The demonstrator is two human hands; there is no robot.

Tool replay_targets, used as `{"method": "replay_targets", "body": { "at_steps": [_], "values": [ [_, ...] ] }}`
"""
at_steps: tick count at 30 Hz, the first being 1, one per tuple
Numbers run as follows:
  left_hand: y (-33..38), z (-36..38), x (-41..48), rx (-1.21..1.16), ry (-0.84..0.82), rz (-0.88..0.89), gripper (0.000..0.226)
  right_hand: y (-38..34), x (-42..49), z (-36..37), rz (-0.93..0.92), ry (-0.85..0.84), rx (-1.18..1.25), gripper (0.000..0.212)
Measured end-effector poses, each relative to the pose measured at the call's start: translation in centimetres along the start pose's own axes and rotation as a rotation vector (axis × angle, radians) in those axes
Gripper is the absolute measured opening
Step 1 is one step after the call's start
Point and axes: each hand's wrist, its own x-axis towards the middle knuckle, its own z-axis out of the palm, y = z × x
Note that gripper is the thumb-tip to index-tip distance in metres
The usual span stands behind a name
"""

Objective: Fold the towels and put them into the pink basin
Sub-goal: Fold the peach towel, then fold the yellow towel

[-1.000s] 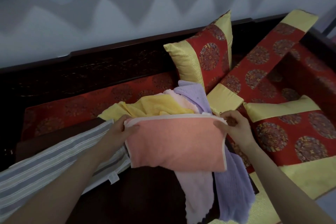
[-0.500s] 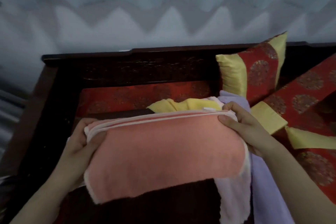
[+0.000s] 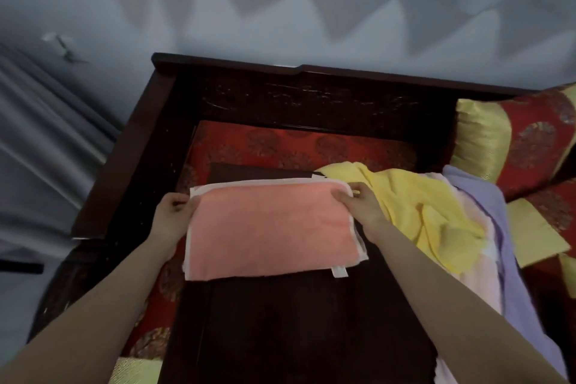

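A folded salmon-pink towel (image 3: 271, 231) with a white border lies flat on a small dark wooden table (image 3: 296, 321). My left hand (image 3: 173, 215) pinches its upper left corner. My right hand (image 3: 358, 206) pinches its upper right corner. To the right lies a loose heap of towels: a yellow towel (image 3: 430, 209) on top, a pale pink towel (image 3: 477, 271) under it, and a lilac towel (image 3: 517, 259) at the far right, hanging toward the front. No pink basin is in view.
The table stands on a dark wooden couch (image 3: 149, 140) with a red patterned seat cushion (image 3: 296, 146). A red and gold pillow (image 3: 517, 140) leans at the back right. A grey wall rises behind.
The view swung to the left. Both hands carried the salmon towel down and to the left, and it now lies flat on the table instead of hanging in the air.
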Motion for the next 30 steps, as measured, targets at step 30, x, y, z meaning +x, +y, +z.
{"method": "replay_targets", "body": {
  "at_steps": [30],
  "values": [
    [10.3, 25.5, -14.2, -0.107, -0.715, -0.214, 0.03, 7.9, -0.5, -17.9, -0.08, 0.259, -1.053, 0.047]
  ]
}}
